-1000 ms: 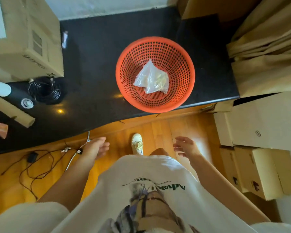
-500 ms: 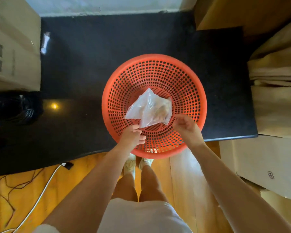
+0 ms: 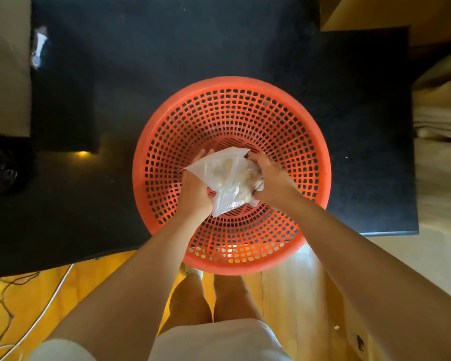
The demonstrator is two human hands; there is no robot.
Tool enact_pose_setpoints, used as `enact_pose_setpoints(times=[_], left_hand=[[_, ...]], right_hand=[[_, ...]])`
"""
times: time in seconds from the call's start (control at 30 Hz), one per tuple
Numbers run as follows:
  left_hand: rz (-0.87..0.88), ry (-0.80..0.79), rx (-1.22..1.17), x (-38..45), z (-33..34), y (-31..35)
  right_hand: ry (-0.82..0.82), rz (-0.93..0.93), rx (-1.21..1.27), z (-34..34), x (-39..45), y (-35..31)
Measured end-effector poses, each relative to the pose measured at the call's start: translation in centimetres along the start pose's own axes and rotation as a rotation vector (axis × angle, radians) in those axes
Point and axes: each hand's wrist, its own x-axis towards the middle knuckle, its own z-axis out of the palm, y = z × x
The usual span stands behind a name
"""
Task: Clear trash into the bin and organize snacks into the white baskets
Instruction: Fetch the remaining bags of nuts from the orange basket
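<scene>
Head view: the person is leaning over an orange perforated basket (image 3: pixel 232 113) that is sitting on a black surface (image 3: pixel 167 61), at that surface's near edge, with the basket's near rim hanging out past the edge over the wooden floor (image 3: pixel 37 295). Both hands are reaching down inside the basket and grasping a clear plastic bag (image 3: pixel 224 178) with pale, lumpy contents that cannot be made out. The left hand (image 3: pixel 194 190) is cupping the bag's left side, its fingers curling under and around the plastic, with fingertips showing past the bag's far corner. The right hand (image 3: pixel 268 175) is clutching the bag's right side, its fingers bending over the top of the plastic. The bag is lying between the two hands near the middle of the basket; whether it is touching the basket's bottom cannot be told.

At the surface's left edge a cardboard box (image 3: pixel 5 74) is standing, blurred, and a dark coil of cable (image 3: pixel 3 173) is lying just in front of it. More brown cardboard (image 3: pixel 440 113) is stacking up beside the surface's right edge. On the floor at the lower left, thin cables (image 3: pixel 24 308) are trailing. The person's bare legs and white shorts (image 3: pixel 219 342) are showing below the basket.
</scene>
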Motion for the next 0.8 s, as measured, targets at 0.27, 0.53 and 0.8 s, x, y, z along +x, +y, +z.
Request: enact_pose_setpoints(times=[0.27, 0.53, 0.8], left_hand=[[-0.098, -0.066, -0.311, -0.1, -1.0, 1.8], [-0.086, -0.009, -0.747, -3.6, -5.4, 4.7], [0.033, -0.197, -0.906, -8.6, -12.5, 7.0]], right_hand=[[0.12, 0.098, 0.069, 0.0, -0.8, 0.6], [0.18, 0.151, 0.52, -1.1, -7.5, -1.8], [0.584, 0.076, 1.175, -1.2, -19.3, -7.3]])
